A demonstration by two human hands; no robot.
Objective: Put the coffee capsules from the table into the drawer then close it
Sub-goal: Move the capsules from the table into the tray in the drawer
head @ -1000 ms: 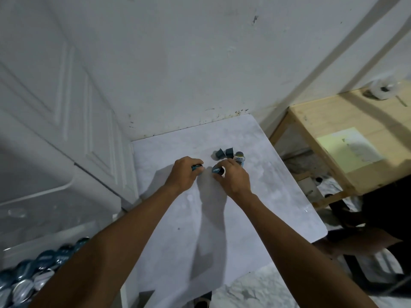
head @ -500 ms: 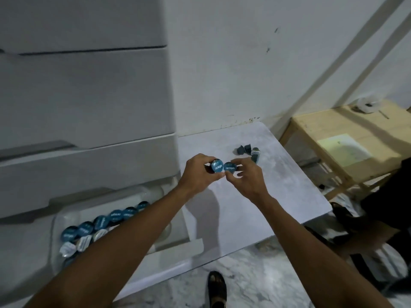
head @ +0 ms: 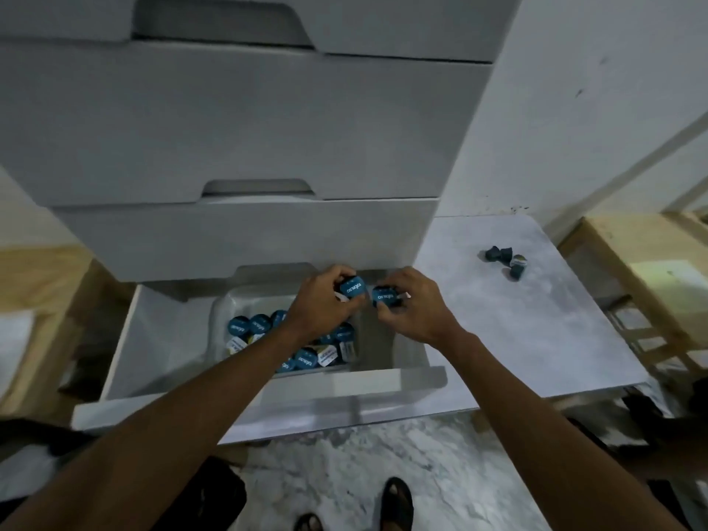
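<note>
Head view: both hands meet over the far right part of the open drawer, each pinching 1 capsule.
Left hand (head: 320, 300): fingers curled around a blue-lidded capsule (head: 351, 287), its printed lid tilted toward the camera.
Right hand (head: 412, 304): fingers closed on a second blue capsule (head: 383, 297), just beside the first, the 2 lids nearly touching.
Forearms: both bare, reaching in from the near edge, the left one crossing over the drawer front.
Drawer (head: 153, 339): white, pulled out toward the camera, lowest of the stacked fronts; its left part shows a bare floor.
Tray (head: 224, 300): pale insert inside the drawer, under and to the left of the hands.
Stored capsules (head: 249, 327): a crowded batch of blue lids in the tray, some lying on their sides with white labels showing; the left forearm hides part of them.
Cabinet (head: 249, 120): grey-white drawer fronts with cut-out handles rising far behind the hands.
Bench (head: 536, 339): pale marbled top to the right of the drawer.
Loose capsules (head: 505, 258): a small dark cluster on the far part of the bench, well apart from the hands; the count is unclear, about 4.
Floor (head: 383, 454): marbled tiles near the camera, with 2 dark sandals (head: 398, 500) at the bottom edge.
</note>
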